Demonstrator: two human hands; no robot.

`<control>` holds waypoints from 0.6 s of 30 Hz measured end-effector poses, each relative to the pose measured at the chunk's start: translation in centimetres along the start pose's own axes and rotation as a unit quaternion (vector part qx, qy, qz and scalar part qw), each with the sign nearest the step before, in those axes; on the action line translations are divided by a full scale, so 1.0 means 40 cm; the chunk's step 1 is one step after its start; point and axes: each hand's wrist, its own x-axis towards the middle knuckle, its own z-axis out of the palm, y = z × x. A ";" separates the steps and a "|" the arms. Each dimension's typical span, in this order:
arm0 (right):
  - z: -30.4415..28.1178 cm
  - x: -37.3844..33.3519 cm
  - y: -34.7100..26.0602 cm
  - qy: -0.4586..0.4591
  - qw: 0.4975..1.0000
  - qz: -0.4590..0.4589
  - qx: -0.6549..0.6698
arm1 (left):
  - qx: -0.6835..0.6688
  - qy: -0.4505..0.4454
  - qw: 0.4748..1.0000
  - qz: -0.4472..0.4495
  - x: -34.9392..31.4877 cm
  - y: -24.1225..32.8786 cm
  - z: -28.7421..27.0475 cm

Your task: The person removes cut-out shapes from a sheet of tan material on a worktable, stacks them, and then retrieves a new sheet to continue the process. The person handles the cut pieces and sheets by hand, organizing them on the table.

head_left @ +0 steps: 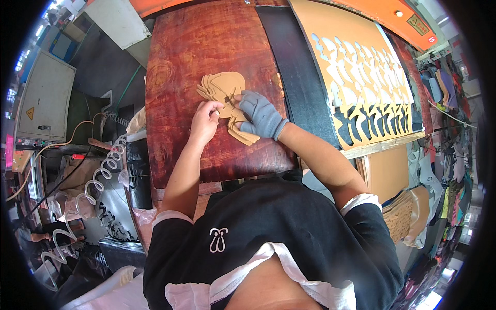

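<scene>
A loose stack of tan cut-out pieces [230,82] with rounded, lobed outlines lies on the reddish-brown wooden board [206,36], its layers fanned out at the upper left. My right hand [262,114], in a grey glove with bare fingertips, grips the stack from the right, thumb low and fingers above. From the left, my bare left hand [206,122] has thumb and fingertips closed at the stack's inner edge, near its narrow middle. Exactly which layer those fingertips pinch is too small to tell. Other layers of the pieces reach down below my right thumb.
Right of the board runs a black strip [297,77], then a tan sheet [320,20] with rows of cut-out openings. An orange machine part [408,18] spans the far right. A coiled white hose [93,188] and a grey electrical cabinet [44,101] stand left.
</scene>
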 end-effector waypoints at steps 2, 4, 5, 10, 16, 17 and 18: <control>0.000 0.000 -0.001 0.005 1.000 -0.003 0.000 | -0.004 -0.002 1.000 -0.007 -0.002 0.010 -0.003; 0.000 0.000 -0.002 0.000 1.000 0.002 -0.002 | 0.000 0.001 1.000 -0.012 -0.003 0.021 -0.001; 0.000 -0.001 -0.002 -0.001 1.000 0.003 -0.002 | 0.020 0.003 1.000 -0.021 -0.002 0.024 0.000; 0.003 -0.003 0.001 0.000 1.000 0.003 -0.004 | 0.009 0.005 0.999 -0.043 0.006 0.013 0.003; 0.001 -0.003 -0.001 -0.001 1.000 0.004 -0.004 | -0.027 -0.008 0.999 -0.030 0.005 -0.007 -0.001; 0.001 -0.003 -0.001 0.000 1.000 0.002 -0.008 | -0.005 -0.002 1.000 0.000 0.005 -0.006 0.000; -0.001 -0.003 -0.002 -0.009 1.000 0.009 0.002 | 0.013 0.005 1.000 0.023 0.004 -0.005 0.002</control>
